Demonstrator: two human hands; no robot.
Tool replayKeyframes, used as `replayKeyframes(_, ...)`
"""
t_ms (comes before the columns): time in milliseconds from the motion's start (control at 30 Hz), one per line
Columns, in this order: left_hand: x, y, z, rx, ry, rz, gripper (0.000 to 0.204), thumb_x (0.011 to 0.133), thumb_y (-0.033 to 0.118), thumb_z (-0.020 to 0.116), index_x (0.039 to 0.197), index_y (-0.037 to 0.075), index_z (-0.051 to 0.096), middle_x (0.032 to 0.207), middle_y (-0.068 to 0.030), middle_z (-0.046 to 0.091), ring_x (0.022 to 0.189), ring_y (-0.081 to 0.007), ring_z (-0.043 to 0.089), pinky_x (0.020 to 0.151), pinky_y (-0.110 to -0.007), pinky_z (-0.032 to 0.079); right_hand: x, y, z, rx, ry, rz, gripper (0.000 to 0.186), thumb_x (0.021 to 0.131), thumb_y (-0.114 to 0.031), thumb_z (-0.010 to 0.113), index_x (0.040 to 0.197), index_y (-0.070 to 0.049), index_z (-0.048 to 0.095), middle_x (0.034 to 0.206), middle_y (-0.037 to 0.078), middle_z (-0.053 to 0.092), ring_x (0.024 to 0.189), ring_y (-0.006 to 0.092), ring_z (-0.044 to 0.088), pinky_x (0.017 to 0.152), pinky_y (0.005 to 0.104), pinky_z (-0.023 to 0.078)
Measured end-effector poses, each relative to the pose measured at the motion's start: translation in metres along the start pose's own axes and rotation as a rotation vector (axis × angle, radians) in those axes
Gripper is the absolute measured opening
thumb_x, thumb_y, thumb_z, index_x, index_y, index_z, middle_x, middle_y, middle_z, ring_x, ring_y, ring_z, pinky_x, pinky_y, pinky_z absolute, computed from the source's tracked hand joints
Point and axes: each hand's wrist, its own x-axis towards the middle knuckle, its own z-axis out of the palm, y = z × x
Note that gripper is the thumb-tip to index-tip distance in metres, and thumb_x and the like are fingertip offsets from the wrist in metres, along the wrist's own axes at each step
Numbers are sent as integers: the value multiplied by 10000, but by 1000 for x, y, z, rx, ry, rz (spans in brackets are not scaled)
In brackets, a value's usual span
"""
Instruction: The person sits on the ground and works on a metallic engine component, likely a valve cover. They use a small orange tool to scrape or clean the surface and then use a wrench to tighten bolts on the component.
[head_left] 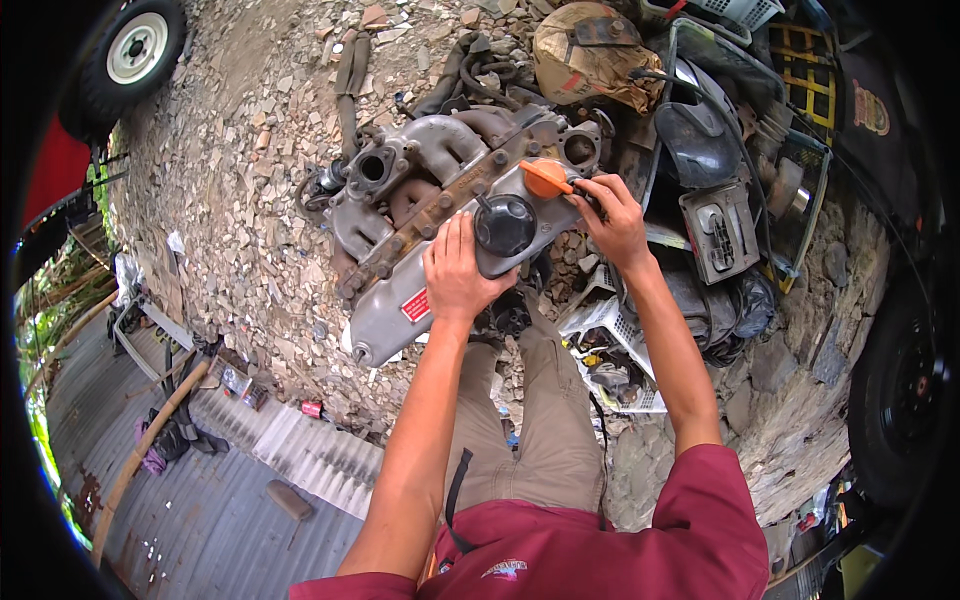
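A grey metal valve cover (pixel 400 290) lies slantwise in front of me, against a rusty manifold (pixel 440 205). A round black part (pixel 505 225) sits on the cover. Right of it is an orange cap (pixel 546 180) with a raised bar across it. My left hand (pixel 463 272) rests on the cover, fingers stretched out together, thumb at the lower side of the black part. My right hand (pixel 612 220) has its fingertips pinched at the right end of the orange bar. Something small and dark shows by those fingertips; I cannot tell what it is.
Crates of old parts (pixel 790 190) and a dark plastic shell (pixel 695 145) stand at the right. A white basket (pixel 620 345) sits by my right leg. A worn brown bundle (pixel 590 60) lies beyond the engine parts. Broken stones (pixel 260 200) cover the ground; corrugated sheets (pixel 230 470) lie lower left.
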Motion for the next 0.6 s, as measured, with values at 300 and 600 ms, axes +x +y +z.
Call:
replayKeyframes(300, -2, -1, -1, -6, -1, -6, 1029, 582, 522, 859, 1405, 15, 507, 1381, -140, 581, 1296, -288, 545, 1049, -442, 429, -23, -13, -4, 30, 74, 170, 387, 866, -39, 769, 1235, -12, 660, 1089, 109, 629, 760, 173, 633, 682, 300, 525)
replayKeyframes(600, -6, -7, 4, -37, 3, -33, 1072, 573, 579, 863, 1419, 40, 484, 1408, -114, 556, 1323, -270, 515, 1070, -450, 410, -59, -57, 22, 41, 224, 233, 274, 943, -76, 690, 1207, -9, 665, 979, 97, 632, 765, 176, 625, 712, 298, 509)
